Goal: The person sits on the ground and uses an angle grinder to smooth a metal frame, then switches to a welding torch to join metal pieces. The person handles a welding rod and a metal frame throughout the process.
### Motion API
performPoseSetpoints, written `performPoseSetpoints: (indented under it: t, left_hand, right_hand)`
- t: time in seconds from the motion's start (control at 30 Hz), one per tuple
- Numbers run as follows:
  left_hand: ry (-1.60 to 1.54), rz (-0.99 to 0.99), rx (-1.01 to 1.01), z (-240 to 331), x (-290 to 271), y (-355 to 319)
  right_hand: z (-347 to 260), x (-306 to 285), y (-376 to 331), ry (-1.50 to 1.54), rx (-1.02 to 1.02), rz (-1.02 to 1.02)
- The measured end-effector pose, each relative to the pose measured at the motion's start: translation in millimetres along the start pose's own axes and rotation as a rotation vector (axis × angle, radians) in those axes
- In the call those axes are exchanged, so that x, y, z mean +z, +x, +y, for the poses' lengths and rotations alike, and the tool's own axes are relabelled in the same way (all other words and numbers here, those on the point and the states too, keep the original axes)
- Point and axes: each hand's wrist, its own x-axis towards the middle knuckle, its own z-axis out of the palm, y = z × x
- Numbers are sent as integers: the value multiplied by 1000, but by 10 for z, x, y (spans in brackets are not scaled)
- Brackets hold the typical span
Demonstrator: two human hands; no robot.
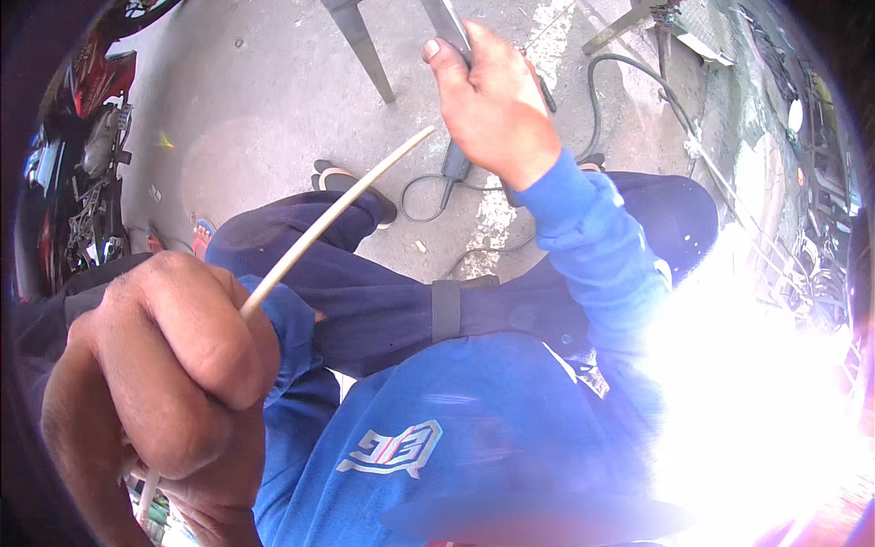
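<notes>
The left hand [159, 365], at seven o'clock, was fisted tight around a thin pale rod [342, 205] slanting toward one o'clock. The right hand [492, 100], at twelve, was closed on a dark handle [453, 32], probably an electrode holder. Seating the rod's free tip squarely called for steady wrists.

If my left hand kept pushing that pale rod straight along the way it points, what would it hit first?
Probably the right hand. The pale rod in the left hand aims up-right, its tip ending just short of that wrist and the dark tool it grips. Depth is unclear, so it might pass underneath.
</notes>
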Motion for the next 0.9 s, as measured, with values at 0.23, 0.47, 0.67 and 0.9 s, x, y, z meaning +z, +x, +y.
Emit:
performPoseSetpoints:
  t: [0.23,0.47,0.67,0.9]
  left_hand:
    - [-149,52,8,8,-18,-22]
    - [17,43,16,33,-21,-19]
    - [10,64,27,26,-5,-26]
    - [-67,73,52,35,-6,-41]
  right_hand:
    - [70,-33,-30,146,-125,68]
    - [61,-11,-21,333,-197,192]
    - [36,-30,-30,189,-180,150]
    - [28,-13,-6,141,-105,80]
